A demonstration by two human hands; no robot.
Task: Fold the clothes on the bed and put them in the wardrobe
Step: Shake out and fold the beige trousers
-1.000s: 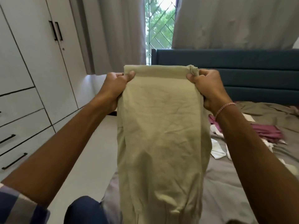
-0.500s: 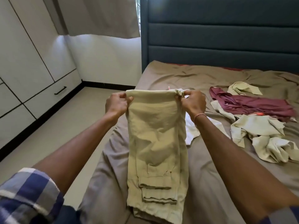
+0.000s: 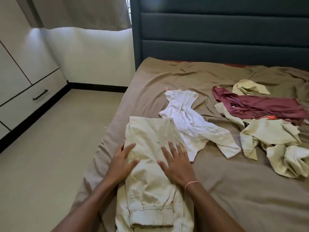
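Pale beige trousers (image 3: 150,178) lie flat and lengthwise near the left edge of the bed (image 3: 234,190), which has a brown sheet. My left hand (image 3: 122,162) rests flat on their left side with fingers spread. My right hand (image 3: 175,163) presses flat on their right side, a thin bracelet at the wrist. A white top (image 3: 185,121) lies just beyond and to the right, partly touching the trousers. Farther right are a maroon garment (image 3: 260,107) and crumpled beige clothes (image 3: 275,143). The white wardrobe (image 3: 21,67) stands at the left.
A dark blue padded headboard (image 3: 217,36) rises behind the bed. Beige floor (image 3: 50,148) runs between bed and wardrobe, with a black skirting strip. A drawer with a black handle (image 3: 40,94) sits low in the wardrobe. A curtain (image 3: 93,12) hangs at the top.
The trousers, held up by the waistband in both hands, have come down onto the bed. Both hands released the waistband and now lie flat on the fabric. The view tilted downward.
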